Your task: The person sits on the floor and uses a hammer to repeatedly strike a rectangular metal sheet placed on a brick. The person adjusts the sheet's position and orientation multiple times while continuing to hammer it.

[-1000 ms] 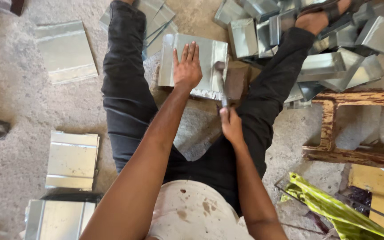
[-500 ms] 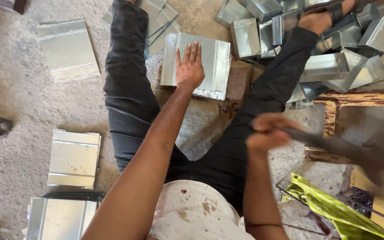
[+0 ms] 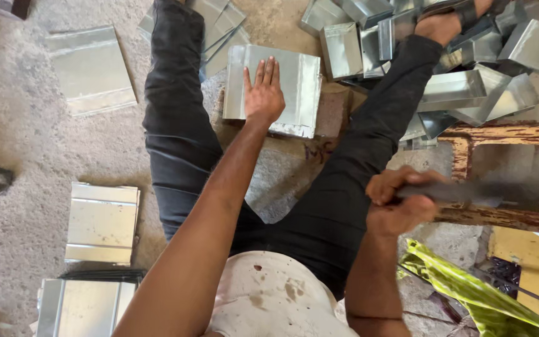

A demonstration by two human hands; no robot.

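While the left hand (image 3: 264, 95) stays pressed flat, fingers together, on the sheet-metal panel (image 3: 274, 89) lying on the brick block (image 3: 330, 112) between the person's legs, the right hand (image 3: 400, 201) is fisted around a blurred hammer handle (image 3: 469, 192), much as half a second ago; a second ago the hammer was down at the panel's near edge.

1. A rusty wooden frame (image 3: 500, 134) is seen on the floor.
2. Shiny folded metal boxes (image 3: 469, 56) are piled just above the frame.
3. A yellow-green plastic wrap (image 3: 469, 287) is seen below the frame.
4. Flat metal sheets (image 3: 101, 221) are laid well apart from the frame, far to its left.
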